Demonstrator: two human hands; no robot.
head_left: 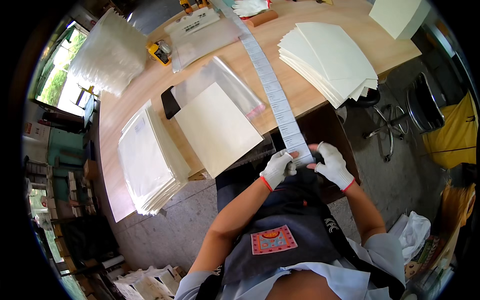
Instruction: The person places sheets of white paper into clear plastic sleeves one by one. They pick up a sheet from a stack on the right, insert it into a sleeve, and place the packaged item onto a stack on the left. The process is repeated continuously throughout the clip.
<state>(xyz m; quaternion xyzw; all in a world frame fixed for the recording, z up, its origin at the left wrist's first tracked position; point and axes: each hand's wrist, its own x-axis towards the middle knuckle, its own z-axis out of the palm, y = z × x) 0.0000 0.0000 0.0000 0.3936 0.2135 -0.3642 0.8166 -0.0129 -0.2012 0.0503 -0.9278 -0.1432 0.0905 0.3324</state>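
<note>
A long strip of printed white labels (274, 92) runs down the table and over its near edge toward me. Its near end is pinched in my left hand (279, 170), which wears a white fingerless-tip glove with a red cuff. Just right of that end is my right hand (334, 165), gloved the same way, its thumb and forefinger apart beside the strip's edge. Left of the strip, a cream sheet of card (218, 129) lies partly over clear plastic sleeves (220, 82) and a black phone-like object (170, 102).
A thick stack of sleeved cards (150, 160) overhangs the table's near left edge. Fanned cream cards (330, 60) lie at the right. A tall pile of clear plastic bags (110, 52), a yellow bottle (158, 53) and white gloves (251, 7) stand or lie farther back. A chair (422, 105) is at right.
</note>
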